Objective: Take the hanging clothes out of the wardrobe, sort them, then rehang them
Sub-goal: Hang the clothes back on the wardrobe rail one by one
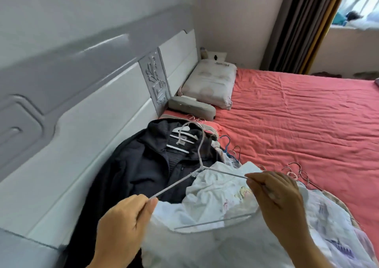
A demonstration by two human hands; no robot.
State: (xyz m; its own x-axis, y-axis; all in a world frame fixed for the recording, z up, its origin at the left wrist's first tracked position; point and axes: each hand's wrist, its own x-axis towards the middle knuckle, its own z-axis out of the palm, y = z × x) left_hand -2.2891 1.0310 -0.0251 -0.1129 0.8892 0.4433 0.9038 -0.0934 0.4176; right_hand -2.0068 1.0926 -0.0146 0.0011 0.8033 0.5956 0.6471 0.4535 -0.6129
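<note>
The left hand (pixel 125 222) at seven o'clock pinches one shoulder of a white wire hanger (pixel 202 165); the right hand (pixel 276 202) at five o'clock pinches the other. A white garment (pixel 215 198) hangs beneath it. A dark jacket (pixel 143 165) lies at nine o'clock on the bed (pixel 307 124).

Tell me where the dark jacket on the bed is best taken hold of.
Probably by the white hanger still inside the dark jacket, at its hook, coming from above on the collar side: the jacket lies flat and open, and the hook is exposed there.
</note>
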